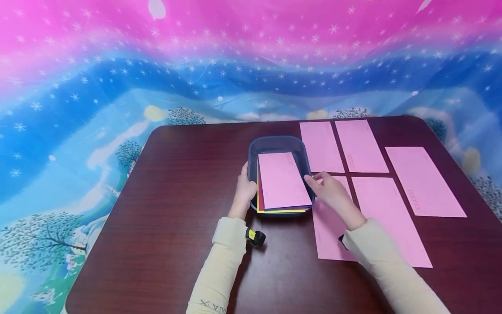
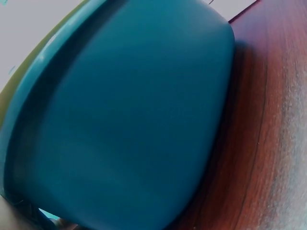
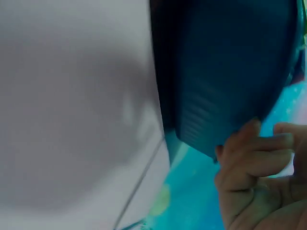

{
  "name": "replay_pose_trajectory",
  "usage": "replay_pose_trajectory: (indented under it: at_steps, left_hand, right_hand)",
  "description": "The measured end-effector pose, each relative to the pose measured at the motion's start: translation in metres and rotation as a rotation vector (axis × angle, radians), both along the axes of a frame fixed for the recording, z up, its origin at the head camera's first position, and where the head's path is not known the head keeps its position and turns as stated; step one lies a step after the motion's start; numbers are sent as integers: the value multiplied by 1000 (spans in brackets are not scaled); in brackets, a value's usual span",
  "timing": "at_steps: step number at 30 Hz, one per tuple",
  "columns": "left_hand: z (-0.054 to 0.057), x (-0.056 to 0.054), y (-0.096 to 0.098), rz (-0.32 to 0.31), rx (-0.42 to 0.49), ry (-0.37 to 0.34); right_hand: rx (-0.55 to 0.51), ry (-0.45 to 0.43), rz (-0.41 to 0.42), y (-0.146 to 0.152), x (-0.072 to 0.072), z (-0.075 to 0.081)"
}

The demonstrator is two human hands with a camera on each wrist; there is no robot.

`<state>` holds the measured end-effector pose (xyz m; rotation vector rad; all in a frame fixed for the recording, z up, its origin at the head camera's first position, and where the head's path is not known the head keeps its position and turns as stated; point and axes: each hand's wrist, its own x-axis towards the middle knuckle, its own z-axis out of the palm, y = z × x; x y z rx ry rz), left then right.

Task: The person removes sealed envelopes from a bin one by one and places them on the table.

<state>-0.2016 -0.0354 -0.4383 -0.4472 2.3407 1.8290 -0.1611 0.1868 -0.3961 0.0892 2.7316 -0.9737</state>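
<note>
In the head view a dark blue plastic bin (image 1: 276, 141) stands at the table's middle. A pink envelope (image 1: 284, 181) lies on top of the stack inside it, over yellow, red and blue edges. My left hand (image 1: 246, 187) grips the bin's left side. At the opposite side, my right hand (image 1: 329, 189) holds the rim with bent fingers. The bin's outer wall (image 2: 129, 110) fills most of the left wrist view. In the right wrist view, curled fingers (image 3: 240, 167) meet the bin's lower edge, and a pale envelope (image 3: 72, 120) covers the left part.
Several pink envelopes lie flat on the brown table (image 1: 176, 183) right of the bin, among them one at the far right (image 1: 425, 181) and one near the back (image 1: 361, 146). My right forearm crosses the front ones. A patterned cloth (image 1: 235, 65) hangs behind the table.
</note>
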Motion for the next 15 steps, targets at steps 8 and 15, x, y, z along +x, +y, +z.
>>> replay_pose_trajectory:
  at_steps: [8, 15]
  left_hand:
    - [0, 3, 3, 4, 56, 38]
    - [3, 5, -2, 17, 65, 2]
  right_hand:
    - [40, -60, 21, -13, -3, -16]
    - [93, -71, 21, -18, -3, -15]
